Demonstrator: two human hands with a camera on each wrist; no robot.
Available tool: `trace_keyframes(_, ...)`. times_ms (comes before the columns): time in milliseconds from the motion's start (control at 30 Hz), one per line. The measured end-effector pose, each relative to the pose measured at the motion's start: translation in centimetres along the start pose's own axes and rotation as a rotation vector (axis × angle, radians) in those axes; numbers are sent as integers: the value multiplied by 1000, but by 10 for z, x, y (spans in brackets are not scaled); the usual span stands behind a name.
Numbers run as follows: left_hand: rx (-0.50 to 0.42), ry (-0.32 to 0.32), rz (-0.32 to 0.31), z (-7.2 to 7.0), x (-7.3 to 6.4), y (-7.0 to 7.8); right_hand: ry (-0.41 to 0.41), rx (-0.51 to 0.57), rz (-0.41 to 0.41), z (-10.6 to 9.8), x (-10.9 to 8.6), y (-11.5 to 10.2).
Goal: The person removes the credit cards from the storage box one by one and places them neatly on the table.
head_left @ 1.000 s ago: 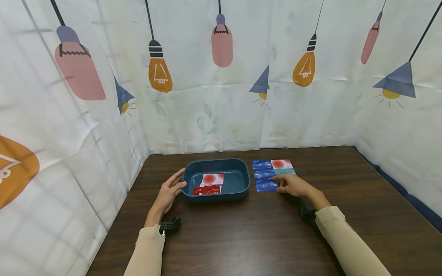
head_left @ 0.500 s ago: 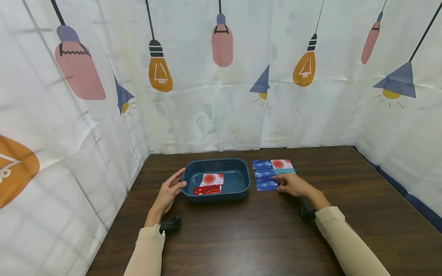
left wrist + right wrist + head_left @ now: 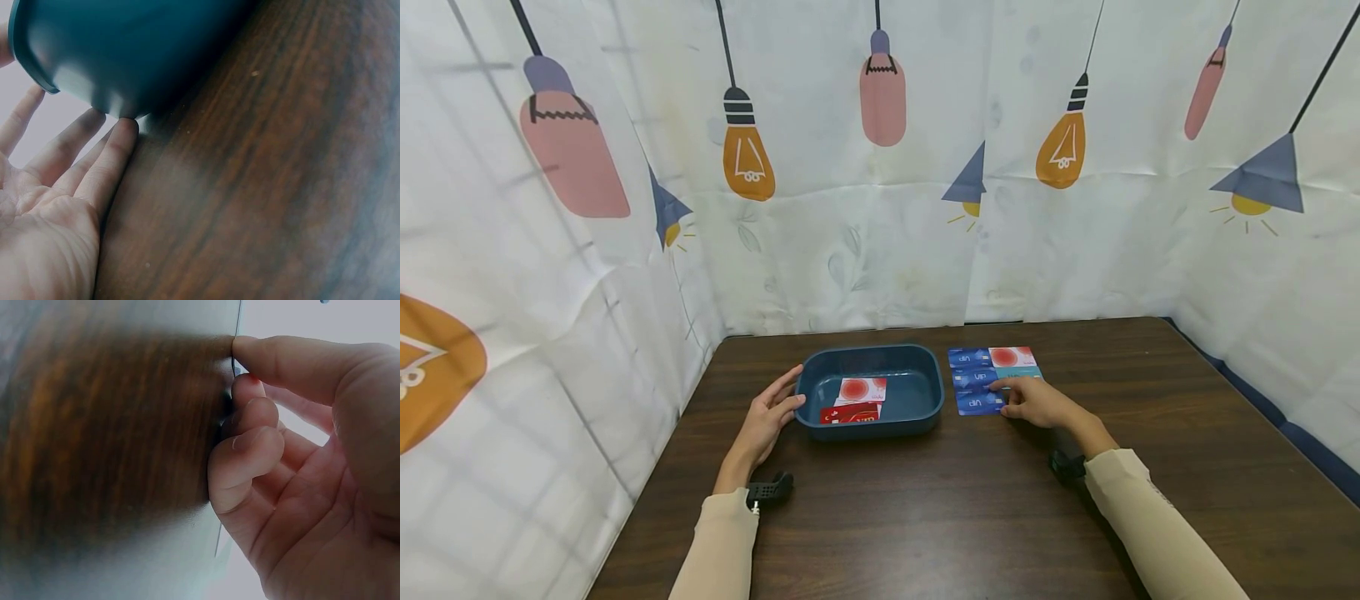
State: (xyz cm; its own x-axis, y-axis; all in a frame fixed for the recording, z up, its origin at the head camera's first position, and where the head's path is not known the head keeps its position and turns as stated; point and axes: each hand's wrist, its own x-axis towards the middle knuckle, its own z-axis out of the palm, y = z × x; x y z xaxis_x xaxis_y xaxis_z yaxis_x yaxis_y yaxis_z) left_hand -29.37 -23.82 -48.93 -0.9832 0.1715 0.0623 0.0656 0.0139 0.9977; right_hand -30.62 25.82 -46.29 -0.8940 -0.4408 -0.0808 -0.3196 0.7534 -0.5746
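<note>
In the head view, my left hand [image 3: 763,425] touches the left end of a dark blue-teal plastic bin [image 3: 928,367] with outstretched fingers; the left wrist view shows fingertips against the bin's wall [image 3: 144,44]. Several VIP cards lie in rows right of the bin. My right hand [image 3: 1037,402] is on them, pinching the lowest blue card [image 3: 977,404] at its right side between thumb and index finger. Its other fingers are curled, as the right wrist view shows. Above are blue cards [image 3: 973,380], a white card with a red dot [image 3: 1011,357], and a partly hidden teal card [image 3: 1028,372].
Inside the bin lie a white card with a red dot [image 3: 861,389] and red cards [image 3: 850,412]. Everything stands on a dark wooden table [image 3: 895,508]. A lamp-patterned white curtain [image 3: 880,250] hangs behind and at both sides.
The lowest blue card has shifted very slightly up toward the card above it. Both hands and the bin stay almost in place.
</note>
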Motion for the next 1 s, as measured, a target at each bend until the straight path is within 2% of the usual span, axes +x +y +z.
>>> trace_keyframes(467,1,0,-4,0,0,1,0,14,12,1,0,0)
trace_keyframes(700,0,-3,-8,-1,-1,-1,-1,34,-8,-1,-1,0)
trace_keyframes(800,-4,-9,-6,-1,-1,-1,49,45,-29,-4,-2,-1)
trace_keyframes(1000,-9,1,-5,0,-1,0,238,88,-95,-12,-6,-17)
